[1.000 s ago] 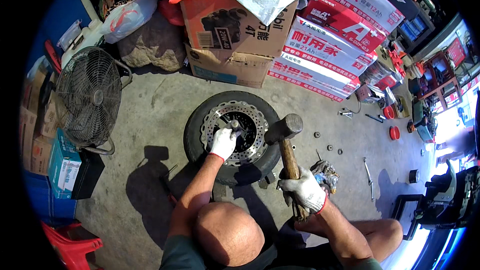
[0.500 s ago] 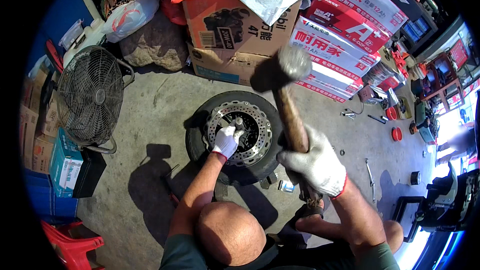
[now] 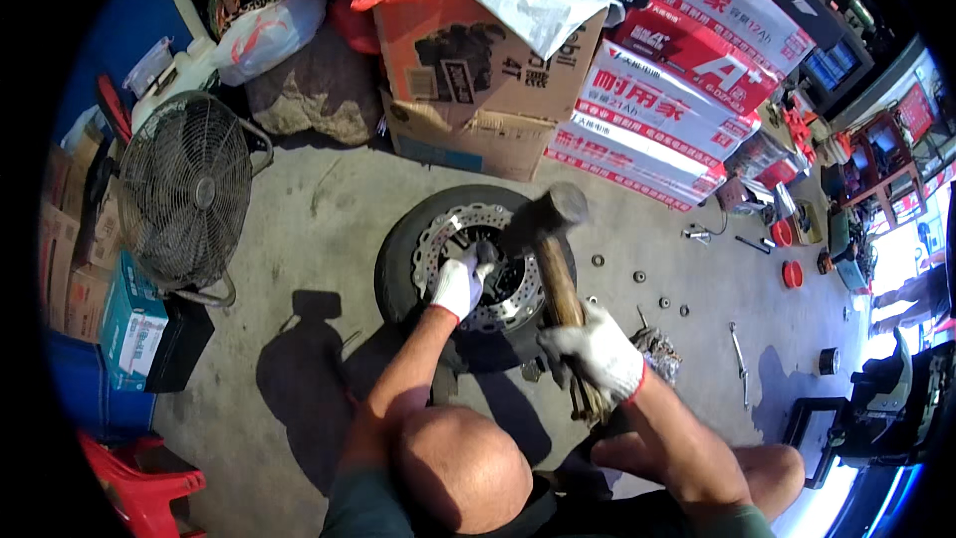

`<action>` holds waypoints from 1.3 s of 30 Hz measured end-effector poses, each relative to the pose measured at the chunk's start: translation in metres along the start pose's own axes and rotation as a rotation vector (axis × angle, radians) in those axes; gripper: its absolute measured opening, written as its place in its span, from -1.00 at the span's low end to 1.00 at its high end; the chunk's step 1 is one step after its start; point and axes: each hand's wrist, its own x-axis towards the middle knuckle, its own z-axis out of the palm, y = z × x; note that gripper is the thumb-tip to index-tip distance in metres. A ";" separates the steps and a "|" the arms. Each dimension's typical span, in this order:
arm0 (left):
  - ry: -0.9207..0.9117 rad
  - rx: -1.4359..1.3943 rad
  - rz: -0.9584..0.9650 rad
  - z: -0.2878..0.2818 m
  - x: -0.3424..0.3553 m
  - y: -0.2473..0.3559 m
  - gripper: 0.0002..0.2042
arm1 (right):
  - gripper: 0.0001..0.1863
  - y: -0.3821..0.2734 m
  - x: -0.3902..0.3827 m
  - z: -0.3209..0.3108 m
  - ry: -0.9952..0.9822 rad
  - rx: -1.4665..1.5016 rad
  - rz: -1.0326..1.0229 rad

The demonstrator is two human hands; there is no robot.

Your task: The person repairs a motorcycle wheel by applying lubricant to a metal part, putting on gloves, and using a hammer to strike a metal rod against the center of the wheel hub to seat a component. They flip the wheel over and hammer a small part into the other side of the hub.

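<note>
A wheel with a black tyre (image 3: 398, 244) and a drilled brake disc (image 3: 434, 239) lies flat on the floor in front of me. My left hand (image 3: 458, 286), in a white glove, closes round a short metal piece (image 3: 487, 252) standing at the hub; its lower end is hidden. My right hand (image 3: 599, 353), gloved too, grips the wooden handle of a sledgehammer (image 3: 546, 218). The hammer's head hangs over the right part of the disc, close to the metal piece. I cannot tell whether they touch.
Several small metal rings (image 3: 639, 277) lie right of the wheel, near a wrench (image 3: 738, 364) and a heap of small parts (image 3: 657, 354). Stacked boxes (image 3: 637, 105) stand beyond it. At the left are a fan (image 3: 199, 194) and a red stool (image 3: 144, 483).
The hammer has come down toward the hub, its head lower and further left. My right hand has dropped slightly. My left hand stays at the hub with the metal piece.
</note>
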 end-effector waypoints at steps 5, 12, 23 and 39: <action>-0.065 0.078 -0.084 -0.010 0.009 -0.004 -0.70 | -0.79 0.015 -0.034 -0.013 0.100 0.045 0.083; -0.084 0.074 -0.030 -0.004 0.014 -0.007 -0.69 | -0.76 0.050 -0.032 -0.027 0.127 0.110 0.140; -0.007 0.032 -0.005 0.000 0.010 -0.020 -0.71 | -0.68 -0.073 -0.016 0.008 0.067 -0.269 -0.296; -0.131 0.007 -0.139 -0.014 0.011 0.003 -0.79 | -0.71 -0.003 -0.011 -0.052 0.133 -0.033 0.090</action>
